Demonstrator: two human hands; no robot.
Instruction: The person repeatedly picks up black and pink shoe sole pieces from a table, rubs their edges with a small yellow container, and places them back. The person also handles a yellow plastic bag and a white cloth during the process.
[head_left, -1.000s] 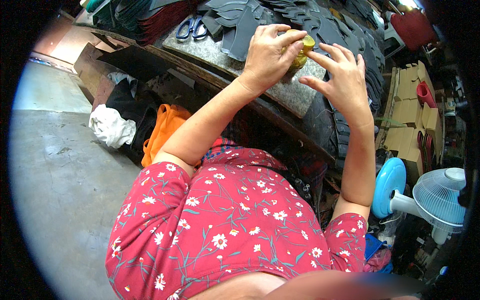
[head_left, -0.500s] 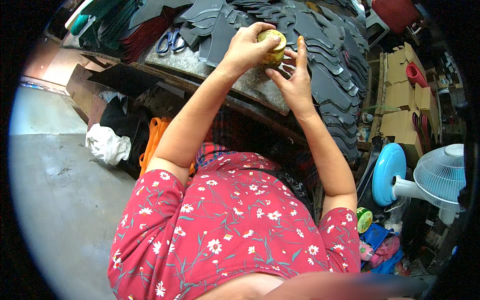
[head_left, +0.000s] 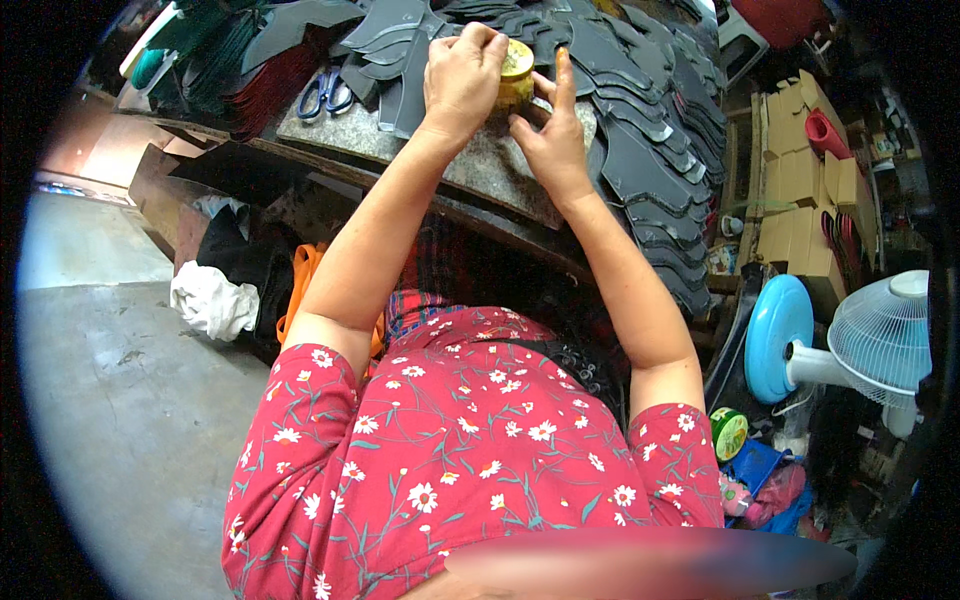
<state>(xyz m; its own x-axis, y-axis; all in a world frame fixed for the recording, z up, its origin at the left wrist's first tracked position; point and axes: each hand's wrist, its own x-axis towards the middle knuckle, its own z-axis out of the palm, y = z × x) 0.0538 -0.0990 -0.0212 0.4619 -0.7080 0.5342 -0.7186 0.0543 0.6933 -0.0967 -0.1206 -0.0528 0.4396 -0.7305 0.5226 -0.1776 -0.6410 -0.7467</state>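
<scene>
A small yellow jar (head_left: 514, 88) with a pale yellow round top (head_left: 516, 60) is held up over the near edge of the workbench. My left hand (head_left: 463, 80) is closed at the jar's left side, its fingers curled against the top; its thumb is hidden. On the other side, my right hand (head_left: 553, 140) grips the jar low down between thumb and bent fingers. Its index finger points up, away from the jar, with an orange-yellow smear on the tip. Below the jar lies a worn grey board (head_left: 430, 165).
Stacks of dark grey cut pieces (head_left: 655, 185) cover the bench around the board. Blue-handled scissors (head_left: 325, 95) lie at the left. Cardboard boxes (head_left: 795, 185) and a white-and-blue fan (head_left: 885, 325) stand on the right. White cloth (head_left: 213, 300) hangs at lower left.
Both hands and the jar appear further left in the picture, as the whole view has shifted slightly. My left hand has turned, its fingers rolling from over the jar's top to its left side.
</scene>
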